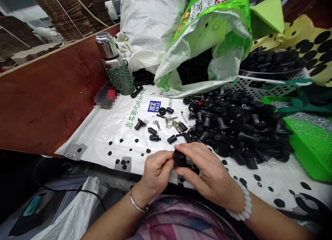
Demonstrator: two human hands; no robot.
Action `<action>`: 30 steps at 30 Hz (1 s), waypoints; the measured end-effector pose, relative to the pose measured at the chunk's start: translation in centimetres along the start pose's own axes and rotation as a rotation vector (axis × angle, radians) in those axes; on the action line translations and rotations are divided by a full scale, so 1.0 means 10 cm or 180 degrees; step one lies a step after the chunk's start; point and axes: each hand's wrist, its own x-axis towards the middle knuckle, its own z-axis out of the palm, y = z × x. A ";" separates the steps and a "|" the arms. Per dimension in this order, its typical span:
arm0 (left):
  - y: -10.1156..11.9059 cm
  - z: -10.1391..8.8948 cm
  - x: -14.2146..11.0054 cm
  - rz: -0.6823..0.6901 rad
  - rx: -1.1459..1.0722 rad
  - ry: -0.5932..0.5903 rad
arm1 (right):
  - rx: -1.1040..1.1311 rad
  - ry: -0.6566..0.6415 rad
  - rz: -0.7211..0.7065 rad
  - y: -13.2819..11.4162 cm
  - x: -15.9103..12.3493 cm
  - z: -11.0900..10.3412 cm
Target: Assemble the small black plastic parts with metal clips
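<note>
Our left hand (157, 172) and right hand (204, 172) meet over the near edge of a white printed woven sheet (103, 139), and between them sits a round black plastic fitting (179, 158). The fingers of both hands are together and clamped on it, the left from its left side, the right curving over its top. A silver bangle (136, 204) circles our left wrist, and a white bead bracelet (240, 207) circles our right.

Just beyond our hands, small black discs (121, 162) lie scattered on the sheet, with a few loose black fittings (153, 131) and some metal clips (173, 124) farther on. To the right rises a large heap of black fittings (238, 126), nearly touching our right hand.

Farther right stand a green perforated tray (308, 143) holding small screws (311, 119) and a white perforated crate (259, 87) with a metal bowl of black parts (272, 63). At the far edge sit a green-and-white plastic bag (207, 43), a white sack (147, 22) and a steel flask (109, 49) in a green mesh sleeve (120, 79) — all beside a reddish wooden board (52, 91).
</note>
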 end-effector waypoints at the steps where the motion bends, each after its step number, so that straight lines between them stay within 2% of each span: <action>1: 0.00 0.00 0.00 -0.0007 -0.0001 -0.0005 | -0.0005 -0.0039 -0.0021 0.01 0.00 0.00; 10: 0.00 0.00 0.00 0.0026 0.0104 -0.0115 | -0.0098 -0.0142 0.0009 0.04 -0.02 0.01; 21: 0.01 0.00 0.02 0.0019 0.0082 -0.0210 | 0.0026 0.0105 0.0064 0.04 -0.01 -0.01; 30: 0.01 0.01 0.01 0.0100 0.0153 -0.0147 | 0.0020 0.0064 0.0179 0.04 -0.05 0.04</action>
